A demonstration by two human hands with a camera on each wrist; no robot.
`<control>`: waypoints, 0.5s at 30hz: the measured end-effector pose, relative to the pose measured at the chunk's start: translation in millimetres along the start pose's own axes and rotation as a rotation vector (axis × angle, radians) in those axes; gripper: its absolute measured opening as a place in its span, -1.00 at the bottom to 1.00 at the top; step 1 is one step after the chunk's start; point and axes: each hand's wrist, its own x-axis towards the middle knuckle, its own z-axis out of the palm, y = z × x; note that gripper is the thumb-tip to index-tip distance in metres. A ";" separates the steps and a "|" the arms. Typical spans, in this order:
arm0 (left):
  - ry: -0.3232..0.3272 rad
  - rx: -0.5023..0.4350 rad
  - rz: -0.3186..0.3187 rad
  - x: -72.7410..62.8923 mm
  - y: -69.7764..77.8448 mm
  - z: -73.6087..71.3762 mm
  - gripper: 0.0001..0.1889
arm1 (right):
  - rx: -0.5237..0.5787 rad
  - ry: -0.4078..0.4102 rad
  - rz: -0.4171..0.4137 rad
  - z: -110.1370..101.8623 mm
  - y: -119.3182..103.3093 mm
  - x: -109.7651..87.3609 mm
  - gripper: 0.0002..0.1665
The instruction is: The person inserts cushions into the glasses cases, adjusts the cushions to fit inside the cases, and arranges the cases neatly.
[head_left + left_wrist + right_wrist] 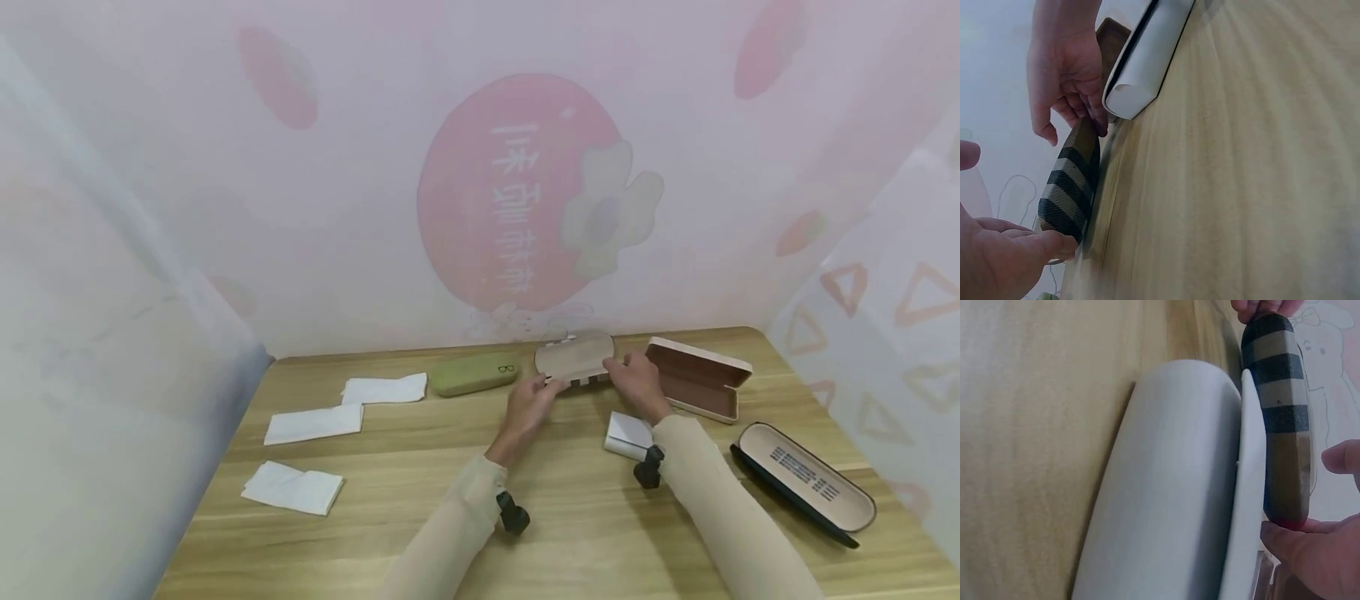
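A glasses case (pixel 574 358) with a black-and-white striped and brown outside stands open by the back wall, its pale lining facing up. At its left end my left hand (pixel 527 407) holds the near corner, fingertips at the striped end (pixel 1063 209). My right hand (pixel 637 382) holds the opposite, brown end; in the right wrist view its thumb (pixel 1342 456) is raised and its fingers lie against that end. A white glasses case (pixel 628 435) lies just in front of the right hand. To the left hand's left is a green glasses case (pixel 474 374), closed.
An open case with brown lining (pixel 693 382) stands at the back right. Nearer on the right lies an open black case (pixel 806 479) with printed beige lining. Several white cloths, one in front (pixel 292 487), lie on the left of the wooden table (pixel 390 533). A wall (pixel 360 275) borders the back.
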 end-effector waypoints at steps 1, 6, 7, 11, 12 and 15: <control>-0.001 0.010 0.006 -1.9 -0.4 -1.2 -0.16 | -0.007 -0.004 -0.002 -0.7 0.5 -1.3 -0.57; -0.014 0.045 0.013 -11.0 -2.2 -7.5 -0.24 | -0.023 -0.042 0.016 -3.5 3.1 -10.4 -0.45; -0.017 0.048 0.016 -13.3 -3.2 -9.4 -0.24 | -0.029 -0.048 0.024 -3.8 3.9 -12.4 -0.39; -0.023 0.055 0.011 -23.9 -6.3 -19.3 -0.19 | -0.054 -0.053 0.019 -3.8 5.3 -19.7 -0.46; -0.028 0.053 0.016 -25.8 -7.5 -22.2 -0.19 | -0.067 -0.051 0.007 -3.8 5.1 -21.6 -0.50; -0.029 0.064 0.033 -30.6 -8.3 -30.2 -0.23 | -0.092 -0.063 -0.032 -3.4 2.7 -29.0 -0.54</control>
